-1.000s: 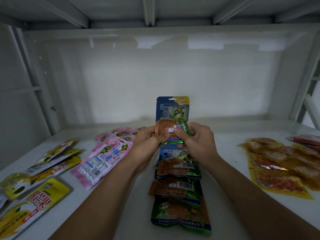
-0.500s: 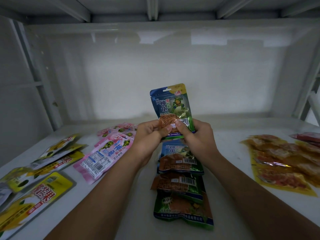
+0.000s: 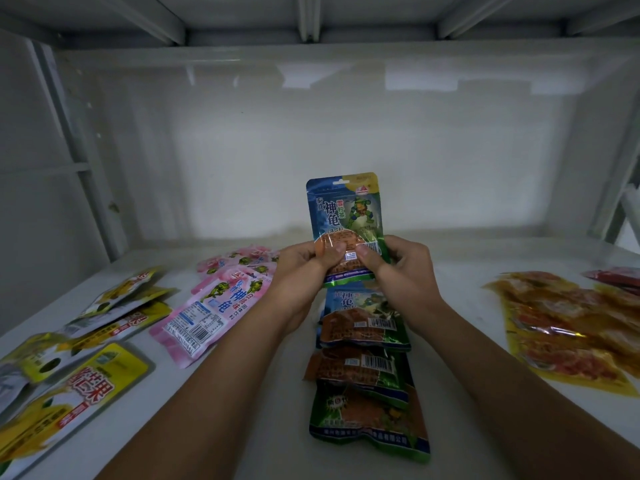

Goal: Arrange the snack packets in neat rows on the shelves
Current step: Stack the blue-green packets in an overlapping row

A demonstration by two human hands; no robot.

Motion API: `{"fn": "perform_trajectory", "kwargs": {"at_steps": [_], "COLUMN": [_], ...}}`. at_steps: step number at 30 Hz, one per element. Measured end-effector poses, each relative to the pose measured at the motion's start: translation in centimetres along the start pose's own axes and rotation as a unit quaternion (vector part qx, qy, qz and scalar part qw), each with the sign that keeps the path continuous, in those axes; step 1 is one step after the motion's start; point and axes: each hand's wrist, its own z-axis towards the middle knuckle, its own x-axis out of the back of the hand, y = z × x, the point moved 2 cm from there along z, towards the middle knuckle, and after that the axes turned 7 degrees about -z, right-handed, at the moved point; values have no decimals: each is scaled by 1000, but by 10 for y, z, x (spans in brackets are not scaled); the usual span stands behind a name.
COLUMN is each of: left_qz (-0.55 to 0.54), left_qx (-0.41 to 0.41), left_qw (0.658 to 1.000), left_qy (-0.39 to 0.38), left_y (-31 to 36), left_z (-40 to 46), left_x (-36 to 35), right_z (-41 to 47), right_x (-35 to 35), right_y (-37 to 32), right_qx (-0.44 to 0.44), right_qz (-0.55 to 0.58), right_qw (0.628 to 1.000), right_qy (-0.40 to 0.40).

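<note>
We've got both hands up over the middle of the shelf (image 3: 450, 258), holding one blue-green turtle packet (image 3: 346, 216) upright. Our left hand (image 3: 304, 268) pinches its lower left edge, thumb on the front and fingers curled behind; our right hand (image 3: 398, 268) does the same on the lower right. The packet is off the shelf, top edge pointing at the back wall.

Right below it, a row of the same green packets (image 3: 363, 358) runs from the middle toward the front edge, each overlapping the next like shingles. Left of that row are the pink packets (image 3: 211, 306), one big one lying at an angle with a few more behind it. The yellow packets (image 3: 86, 382) are loosely piled by the left edge near the front corner. Over by the right edge there's a heap of orange packets (image 3: 571, 323), with a red packet (image 3: 620, 275) just behind them.
</note>
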Motion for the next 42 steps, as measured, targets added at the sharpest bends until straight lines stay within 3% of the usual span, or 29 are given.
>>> {"fn": "perform_trajectory", "kwargs": {"at_steps": [5,14,25,35,42], "left_qz": [3,-24,-45,-58,-21], "left_qx": [1,25,36,19,44], "left_qw": [1000,999,998,997,999], "left_qy": [-7,2,-5,37,13], "left_y": [1,4,6,11,10], "left_z": [-1,-4,-8,-7,-10], "left_x": [0,-1,-3,-2,-6], "right_z": [-1,-4,-6,-7,-6], "right_x": [-1,1,2,-1,3], "right_y": [-6,-11,-17,-15,-20], "right_qx": [-53,-97,-121,-133,-137], "right_qz": [70,90,128,118,165], "right_qw": [996,991,983,983,976], "right_qy": [-13,-33,-40,-47,-36]}}
